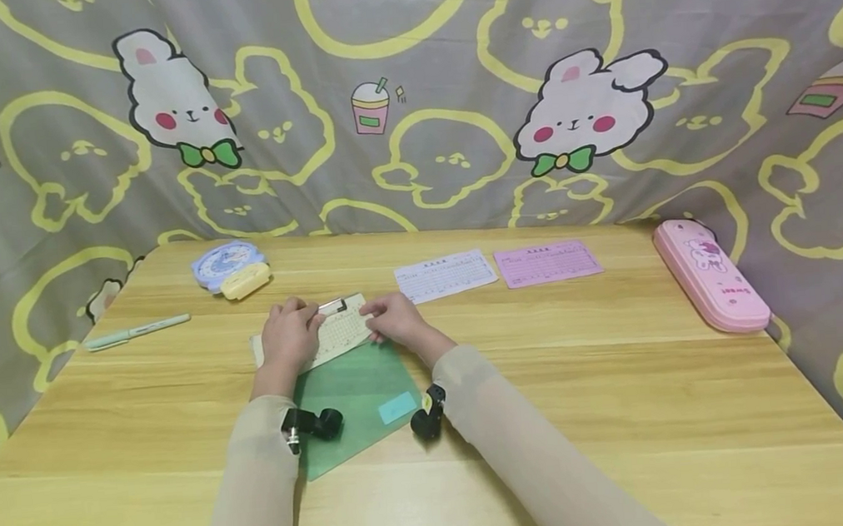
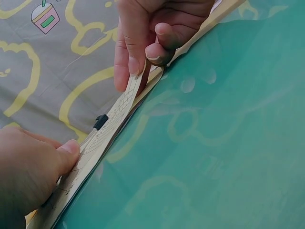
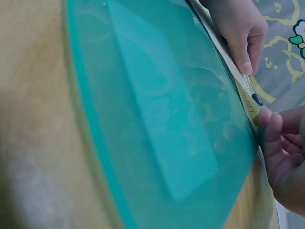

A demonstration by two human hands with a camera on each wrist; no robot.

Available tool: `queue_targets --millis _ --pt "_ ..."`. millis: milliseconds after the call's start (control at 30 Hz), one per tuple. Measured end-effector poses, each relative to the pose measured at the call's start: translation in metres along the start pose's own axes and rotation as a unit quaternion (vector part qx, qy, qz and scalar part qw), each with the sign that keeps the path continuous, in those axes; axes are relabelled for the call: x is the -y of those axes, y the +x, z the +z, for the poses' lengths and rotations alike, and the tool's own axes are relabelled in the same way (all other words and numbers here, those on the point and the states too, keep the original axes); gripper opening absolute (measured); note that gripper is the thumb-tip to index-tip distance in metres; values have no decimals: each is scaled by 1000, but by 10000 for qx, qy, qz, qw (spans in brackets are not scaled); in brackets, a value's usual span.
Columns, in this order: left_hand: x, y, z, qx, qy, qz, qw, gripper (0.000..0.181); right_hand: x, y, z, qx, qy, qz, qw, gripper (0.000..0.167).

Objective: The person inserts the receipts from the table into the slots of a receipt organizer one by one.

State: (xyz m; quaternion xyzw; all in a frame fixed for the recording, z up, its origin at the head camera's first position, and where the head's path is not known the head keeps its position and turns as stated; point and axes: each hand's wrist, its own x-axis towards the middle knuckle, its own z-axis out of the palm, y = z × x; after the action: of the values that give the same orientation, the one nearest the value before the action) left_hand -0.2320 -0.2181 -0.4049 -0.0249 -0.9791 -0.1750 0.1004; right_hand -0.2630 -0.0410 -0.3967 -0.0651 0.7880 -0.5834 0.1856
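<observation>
A translucent green clipboard [image 1: 358,398] lies slanted on the table, with a metal clip [image 1: 333,307] with black ends along its far edge. Over that end of the board lies a cream sheet printed with a grid [image 1: 339,334]. My left hand [image 1: 289,340] pinches the left part of the clip, thumb against the sheet in the left wrist view. The right hand [image 1: 399,325] pinches the sheet's right end between thumb and finger [image 3: 274,136]. A light blue rectangle [image 1: 398,408] shows on the board's near right part; whether it lies above or below cannot be told.
A pale blue printed card [image 1: 445,275] and a purple one [image 1: 549,263] lie further back. A pink pencil case [image 1: 712,275] is at the right. A green pen [image 1: 138,331] lies left, near a blue and yellow clock-like item [image 1: 230,267]. A patterned curtain [image 1: 442,69] borders the table.
</observation>
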Motion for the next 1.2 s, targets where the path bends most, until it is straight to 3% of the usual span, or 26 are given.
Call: queue_targets --millis 267,500,833,1200 --pt "0 0 -1 -21 -1 28 10000 33 1 -1 0 -4 -4 15 10000 24" --pt "0 0 0 13 -46 0 10000 34 -4 -1 -2 80 40 -213 9997 24" --pt "1 -1 -2 7 -128 -96 9999 35 -9 -12 -10 285 -229 -546 9978 14" --pt "0 -1 -2 83 -222 -150 9996 36 -20 -32 -31 669 -377 -592 9953 20"
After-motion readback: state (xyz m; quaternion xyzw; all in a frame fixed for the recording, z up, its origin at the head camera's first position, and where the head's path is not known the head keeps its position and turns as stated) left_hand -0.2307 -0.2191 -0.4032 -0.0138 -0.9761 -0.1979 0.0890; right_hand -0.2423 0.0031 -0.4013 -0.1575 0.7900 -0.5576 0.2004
